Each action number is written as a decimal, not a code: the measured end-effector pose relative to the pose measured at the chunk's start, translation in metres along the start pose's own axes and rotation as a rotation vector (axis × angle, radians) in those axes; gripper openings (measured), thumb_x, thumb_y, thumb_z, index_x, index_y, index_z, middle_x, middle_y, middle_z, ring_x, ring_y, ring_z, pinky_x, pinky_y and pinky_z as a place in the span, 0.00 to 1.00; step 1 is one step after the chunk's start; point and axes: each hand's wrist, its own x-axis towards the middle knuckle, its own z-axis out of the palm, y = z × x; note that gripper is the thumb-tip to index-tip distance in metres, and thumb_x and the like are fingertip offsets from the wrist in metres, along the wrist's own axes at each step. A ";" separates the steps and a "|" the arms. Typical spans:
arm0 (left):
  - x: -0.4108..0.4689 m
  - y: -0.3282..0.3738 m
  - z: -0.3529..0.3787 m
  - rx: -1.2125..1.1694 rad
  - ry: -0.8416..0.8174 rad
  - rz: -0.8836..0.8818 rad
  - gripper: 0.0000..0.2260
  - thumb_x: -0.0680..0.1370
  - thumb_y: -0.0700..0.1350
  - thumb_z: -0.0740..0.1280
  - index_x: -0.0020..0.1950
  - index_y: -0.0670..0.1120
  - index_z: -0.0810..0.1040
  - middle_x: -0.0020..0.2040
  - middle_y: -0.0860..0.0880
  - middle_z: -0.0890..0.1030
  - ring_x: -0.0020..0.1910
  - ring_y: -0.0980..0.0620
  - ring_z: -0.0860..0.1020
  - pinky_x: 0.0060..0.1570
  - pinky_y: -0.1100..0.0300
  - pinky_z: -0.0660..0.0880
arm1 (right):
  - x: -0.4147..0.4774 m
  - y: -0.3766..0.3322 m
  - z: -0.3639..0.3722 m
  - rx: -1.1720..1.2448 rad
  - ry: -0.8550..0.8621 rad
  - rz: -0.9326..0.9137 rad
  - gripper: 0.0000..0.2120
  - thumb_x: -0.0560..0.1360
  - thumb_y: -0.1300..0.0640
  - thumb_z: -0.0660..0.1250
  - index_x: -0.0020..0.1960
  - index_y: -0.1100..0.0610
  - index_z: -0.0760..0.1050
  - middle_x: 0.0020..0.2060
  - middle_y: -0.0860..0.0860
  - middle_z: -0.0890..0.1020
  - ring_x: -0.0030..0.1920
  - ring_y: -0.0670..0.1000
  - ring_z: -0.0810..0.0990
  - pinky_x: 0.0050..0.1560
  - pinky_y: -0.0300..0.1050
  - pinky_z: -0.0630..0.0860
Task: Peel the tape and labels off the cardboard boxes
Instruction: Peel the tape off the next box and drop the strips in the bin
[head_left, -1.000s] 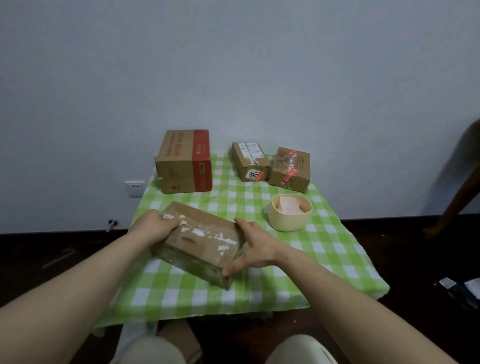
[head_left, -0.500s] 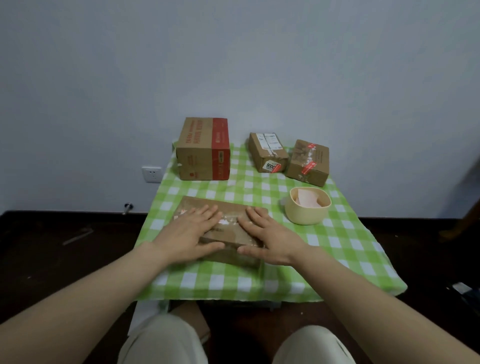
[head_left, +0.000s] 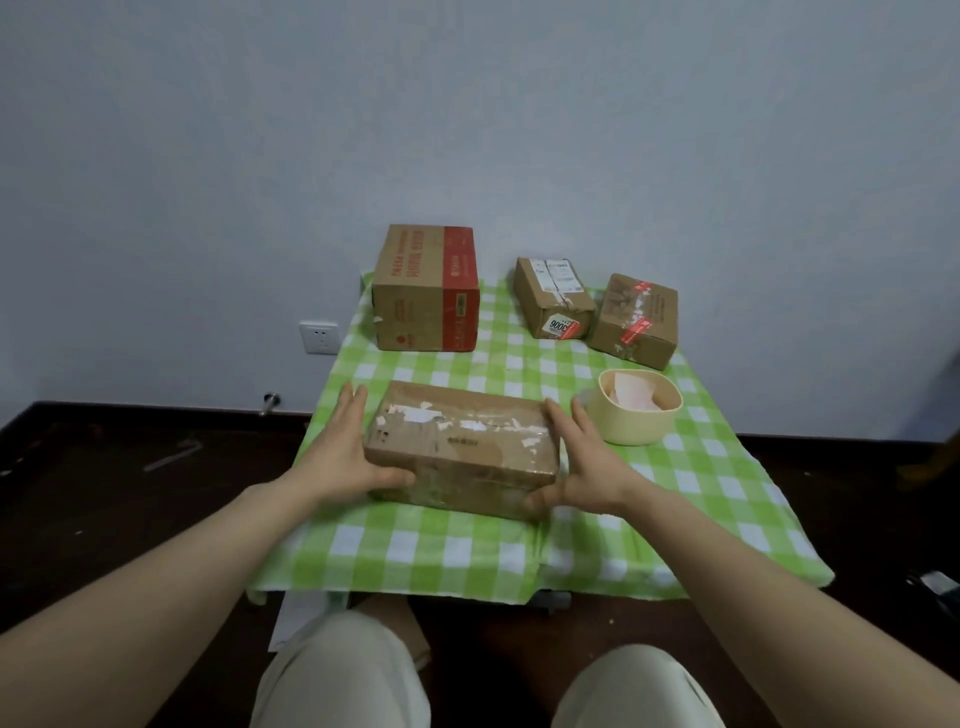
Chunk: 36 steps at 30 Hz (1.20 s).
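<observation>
A flat cardboard box (head_left: 467, 447) with torn white label scraps and clear tape lies on the green checked tablecloth (head_left: 457, 551) in front of me. My left hand (head_left: 345, 452) presses its left end, thumb on the front face. My right hand (head_left: 582, 462) clasps its right end the same way. At the back stand a tall box with a red band (head_left: 426, 291), a small box with white labels (head_left: 553, 299) and a box with red tape strips (head_left: 636, 322).
A cream bowl (head_left: 631, 421) holding pinkish paper scraps stands just right of the held box. The wall rises right behind the back boxes, with a socket (head_left: 319, 338) at the left. Dark floor surrounds the low table; my knees are below its front edge.
Both hands have slid off the top of the flat box to its two ends. The box now lies level and square to me, its labelled top uncovered.
</observation>
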 end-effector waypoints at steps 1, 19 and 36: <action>-0.001 -0.003 0.000 -0.136 -0.033 -0.057 0.57 0.59 0.51 0.81 0.77 0.46 0.47 0.76 0.47 0.60 0.73 0.48 0.62 0.71 0.51 0.61 | 0.000 0.002 0.002 0.111 -0.028 0.023 0.58 0.63 0.55 0.79 0.77 0.50 0.40 0.77 0.53 0.48 0.76 0.52 0.52 0.74 0.48 0.57; 0.010 0.045 -0.035 -0.628 0.179 -0.045 0.11 0.75 0.45 0.69 0.58 0.50 0.78 0.49 0.51 0.82 0.43 0.60 0.79 0.35 0.71 0.70 | -0.001 -0.031 -0.042 0.903 0.205 0.337 0.35 0.69 0.30 0.61 0.55 0.61 0.76 0.43 0.60 0.78 0.37 0.58 0.77 0.35 0.48 0.80; 0.006 0.036 0.008 -0.210 0.128 -0.259 0.16 0.73 0.57 0.68 0.49 0.45 0.79 0.49 0.45 0.83 0.48 0.44 0.80 0.52 0.50 0.77 | 0.000 -0.025 0.005 0.639 0.156 0.448 0.33 0.62 0.37 0.74 0.57 0.57 0.71 0.53 0.53 0.78 0.51 0.54 0.78 0.52 0.50 0.78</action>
